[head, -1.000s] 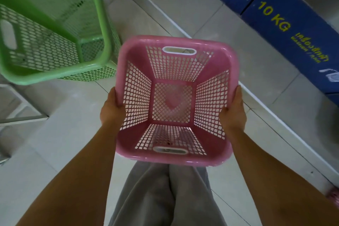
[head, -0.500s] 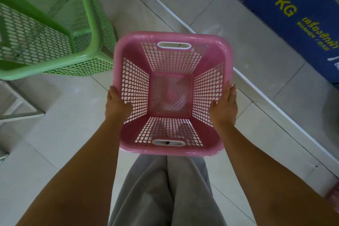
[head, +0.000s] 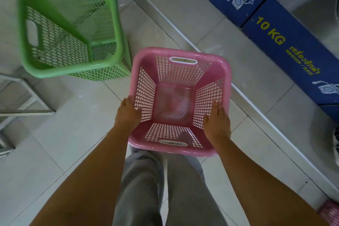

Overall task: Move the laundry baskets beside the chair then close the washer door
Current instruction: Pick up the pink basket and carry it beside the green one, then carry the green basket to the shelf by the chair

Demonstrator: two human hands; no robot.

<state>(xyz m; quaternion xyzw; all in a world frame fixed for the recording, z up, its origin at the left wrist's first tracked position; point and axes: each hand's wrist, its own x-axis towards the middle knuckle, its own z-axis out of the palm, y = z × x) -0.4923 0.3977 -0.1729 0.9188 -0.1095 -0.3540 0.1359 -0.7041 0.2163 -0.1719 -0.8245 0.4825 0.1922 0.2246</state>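
Observation:
A pink perforated laundry basket [head: 178, 68] is in front of my legs, empty, low over the tiled floor. My left hand [head: 126, 113] grips its left rim with the thumb inside. My right hand [head: 217, 121] lies on its right rim with the fingers stretched along the wall. A larger green basket [head: 113, 24] stands on the floor at the upper left, empty, just apart from the pink one. The washer door is out of view.
A white metal frame [head: 27, 110], perhaps the chair's legs, sits at the left edge. Blue washer bases marked "10 KG" [head: 275, 31] run along the right behind a floor strip. Another pink basket's corner [head: 330, 213] shows at the bottom right.
The pink basket has gone lower and farther from me, now beside the green one. My right hand's fingers have loosened and straightened on the rim.

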